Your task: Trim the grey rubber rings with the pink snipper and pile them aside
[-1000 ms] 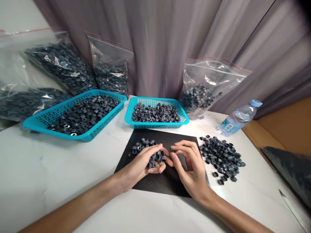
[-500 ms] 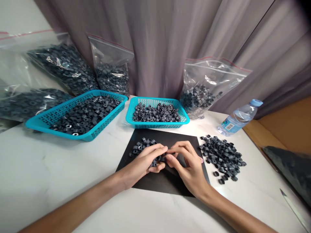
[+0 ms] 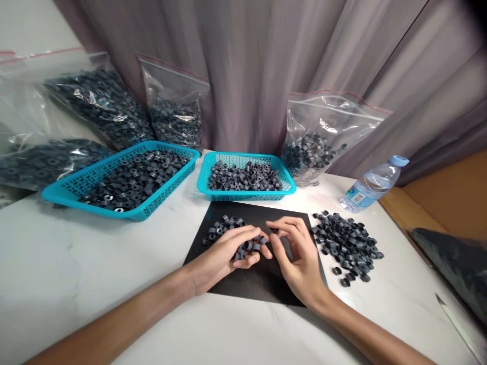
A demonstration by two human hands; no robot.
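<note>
A black mat [image 3: 262, 284] lies on the white table, with a small heap of dark grey rings [image 3: 225, 226] on its far left part. My left hand [image 3: 224, 253] is cupped over the near side of that heap, fingers curled round several rings. My right hand [image 3: 297, 253] sits just to its right on the mat and pinches one grey ring [image 3: 274, 231] between thumb and forefinger. A loose pile of the same rings [image 3: 344, 243] lies on the table to the right of the mat.
Two turquoise baskets of rings stand behind the mat, a large one [image 3: 76, 190] at the left and a small one [image 3: 289, 190] in the middle. Clear bags of rings [image 3: 327, 132] lean on the curtain. A water bottle [image 3: 373, 185] lies at the right. A blade tip [image 3: 452, 319] shows bottom right.
My two hands met fingertip to fingertip over the heap half a second ago. The right hand has since drawn slightly away with a ring in its pinch.
</note>
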